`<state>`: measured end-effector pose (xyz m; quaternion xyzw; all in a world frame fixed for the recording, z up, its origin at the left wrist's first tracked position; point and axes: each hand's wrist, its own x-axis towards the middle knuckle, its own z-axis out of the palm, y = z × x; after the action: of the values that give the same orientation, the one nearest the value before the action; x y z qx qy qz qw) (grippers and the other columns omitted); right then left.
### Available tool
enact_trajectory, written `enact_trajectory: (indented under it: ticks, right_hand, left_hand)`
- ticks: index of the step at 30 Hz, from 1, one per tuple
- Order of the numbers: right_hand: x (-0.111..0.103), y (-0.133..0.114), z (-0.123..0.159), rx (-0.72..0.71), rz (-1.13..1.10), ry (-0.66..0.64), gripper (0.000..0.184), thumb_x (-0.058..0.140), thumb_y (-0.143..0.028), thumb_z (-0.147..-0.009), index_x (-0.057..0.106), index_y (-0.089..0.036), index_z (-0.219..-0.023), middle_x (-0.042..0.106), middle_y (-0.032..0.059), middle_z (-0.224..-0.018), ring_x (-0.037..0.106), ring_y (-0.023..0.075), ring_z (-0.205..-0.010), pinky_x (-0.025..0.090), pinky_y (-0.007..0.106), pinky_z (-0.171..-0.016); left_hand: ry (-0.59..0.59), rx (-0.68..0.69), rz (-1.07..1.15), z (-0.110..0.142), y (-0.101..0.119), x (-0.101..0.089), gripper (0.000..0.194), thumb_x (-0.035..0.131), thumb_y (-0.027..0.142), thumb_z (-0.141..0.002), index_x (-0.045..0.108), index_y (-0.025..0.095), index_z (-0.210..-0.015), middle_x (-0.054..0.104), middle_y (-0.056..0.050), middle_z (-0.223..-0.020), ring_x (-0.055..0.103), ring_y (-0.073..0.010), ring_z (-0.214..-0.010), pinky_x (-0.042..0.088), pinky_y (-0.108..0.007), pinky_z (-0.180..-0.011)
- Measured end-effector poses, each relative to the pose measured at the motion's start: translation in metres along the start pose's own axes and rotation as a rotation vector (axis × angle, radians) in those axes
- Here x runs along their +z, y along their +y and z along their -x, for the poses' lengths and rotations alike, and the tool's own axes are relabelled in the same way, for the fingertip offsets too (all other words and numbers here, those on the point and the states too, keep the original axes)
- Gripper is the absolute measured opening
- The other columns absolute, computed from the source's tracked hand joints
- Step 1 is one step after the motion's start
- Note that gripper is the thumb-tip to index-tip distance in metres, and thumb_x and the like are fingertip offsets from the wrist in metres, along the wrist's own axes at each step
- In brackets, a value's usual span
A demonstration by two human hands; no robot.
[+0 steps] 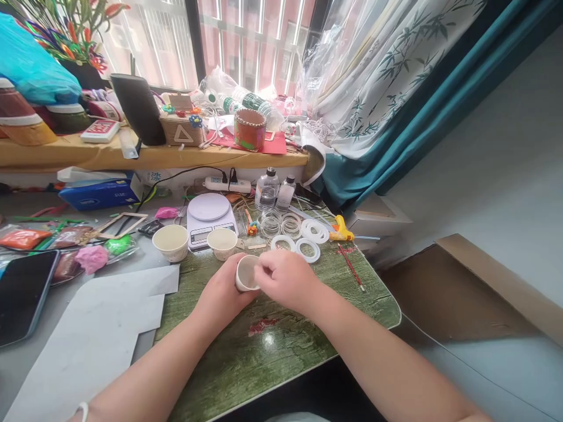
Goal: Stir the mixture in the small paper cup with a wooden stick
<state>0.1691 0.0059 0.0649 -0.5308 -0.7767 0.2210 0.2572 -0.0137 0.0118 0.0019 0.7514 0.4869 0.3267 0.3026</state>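
Note:
My left hand (222, 296) is shut around a small cream cup (245, 273), which lies tilted with its mouth toward my right. My right hand (285, 280) is bunched at the cup's rim, and its fingertips hide part of the mouth. Two similar cups (170, 242) (222, 243) stand just beyond my hands, beside a white digital kitchen scale (209, 220). White rings (307, 250) and clear rings (271, 223) lie on the green wood-patterned mat (272, 357), close to a yellow hot glue gun (341, 230).
Two small plastic bottles (267, 189) and a power strip (227, 186) stand behind the scale. Grey card sheets (88, 340), a dark tablet (21, 296) and bags of coloured clay lie left. A cluttered windowsill (149, 157) runs along the back.

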Motion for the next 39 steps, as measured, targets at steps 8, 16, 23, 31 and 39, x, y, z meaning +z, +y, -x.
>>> enact_trajectory:
  ticks: [8, 16, 23, 31, 39]
  right_hand:
    - [-0.001, 0.003, -0.005, -0.066, -0.019, 0.039, 0.036, 0.056, -0.023, -0.095, 0.036, -0.021, -0.065, 0.044, -0.0033, -0.065, 0.040, 0.0126, -0.064, 0.026, 0.028, -0.061]
    - [-0.006, 0.002, -0.007, 0.040, -0.038, 0.031, 0.036, 0.057, -0.025, -0.094, 0.039, -0.021, -0.063, 0.049, -0.0024, -0.065, 0.044, 0.0135, -0.066, 0.028, 0.029, -0.061]
    - [-0.009, 0.002, -0.006, -0.034, -0.060, 0.019, 0.037, 0.058, -0.025, -0.095, 0.039, -0.020, -0.063, 0.049, -0.0026, -0.066, 0.044, 0.0131, -0.067, 0.029, 0.028, -0.062]
    - [-0.007, 0.001, 0.000, -0.048, -0.076, -0.030, 0.036, 0.059, -0.024, -0.094, 0.040, -0.020, -0.063, 0.047, -0.0035, -0.063, 0.043, 0.0125, -0.064, 0.029, 0.028, -0.061]
    - [-0.009, 0.001, 0.003, -0.023, -0.078, -0.013, 0.037, 0.058, -0.023, -0.094, 0.038, -0.020, -0.062, 0.046, -0.0036, -0.062, 0.041, 0.0120, -0.062, 0.027, 0.028, -0.059]
  left_hand:
    - [0.006, 0.003, 0.031, 0.000, 0.002, -0.001, 0.044, 0.075, 0.033, -0.080, 0.061, 0.025, -0.121, 0.074, -0.005, -0.116, 0.073, -0.0266, -0.101, 0.060, -0.038, -0.086]
    - [0.039, 0.011, 0.039, 0.000, 0.002, -0.001, 0.045, 0.077, 0.039, -0.080, 0.063, 0.024, -0.120, 0.074, -0.006, -0.116, 0.073, -0.0272, -0.102, 0.060, -0.038, -0.088]
    - [0.055, 0.017, 0.068, 0.001, 0.002, 0.000, 0.043, 0.077, 0.037, -0.081, 0.063, 0.025, -0.119, 0.073, -0.005, -0.116, 0.073, -0.0254, -0.101, 0.060, -0.037, -0.088]
    - [0.042, -0.010, 0.055, 0.001, -0.001, -0.001, 0.044, 0.076, 0.037, -0.080, 0.062, 0.025, -0.120, 0.074, -0.005, -0.115, 0.074, -0.0263, -0.100, 0.061, -0.036, -0.083]
    - [0.047, -0.004, 0.059, 0.002, -0.003, -0.001, 0.045, 0.077, 0.036, -0.079, 0.061, 0.027, -0.120, 0.075, -0.002, -0.112, 0.075, -0.0246, -0.096, 0.060, -0.035, -0.081]
